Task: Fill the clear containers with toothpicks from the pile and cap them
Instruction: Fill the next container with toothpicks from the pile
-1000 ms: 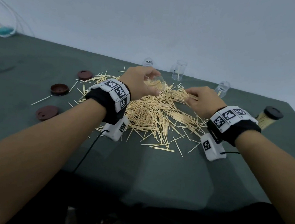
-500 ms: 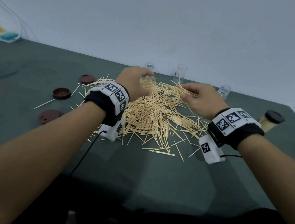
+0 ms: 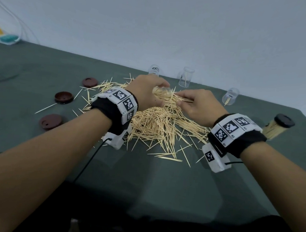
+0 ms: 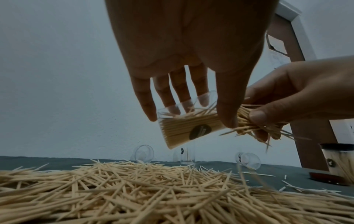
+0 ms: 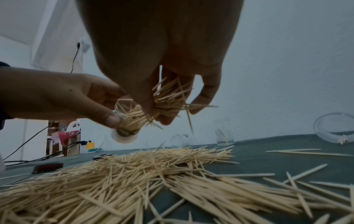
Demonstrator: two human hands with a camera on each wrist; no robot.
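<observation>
Toothpicks lay in a loose pile (image 3: 159, 123) on the green table (image 3: 161, 180), with strays scattered around its edges. Above the pile, the left hand (image 3: 146, 95) held a clear container (image 4: 188, 121) tilted on its side, thumb on one wall and the four fingers (image 4: 145, 97) curled round the other, its open mouth turned toward the right hand (image 3: 200, 106). The container was already largely packed with toothpicks lying along its length, and a dark round label showed on its wall. The right hand pinched a bundle of toothpicks (image 4: 254, 122) between thumb and curled fingers, the bundle's near ends at the container's mouth and its far ends splayed out. A few loose picks hung below that hand.

Three more clear containers sat near the wall behind the pile: one on its side (image 3: 154, 71), one upright (image 3: 186, 79), and one tipped over (image 3: 230, 96) with a pick or two inside. A filled container with a dark cap (image 3: 277, 126) lay at the right. Three brown caps (image 3: 63, 97) rested on the table left of the pile.
</observation>
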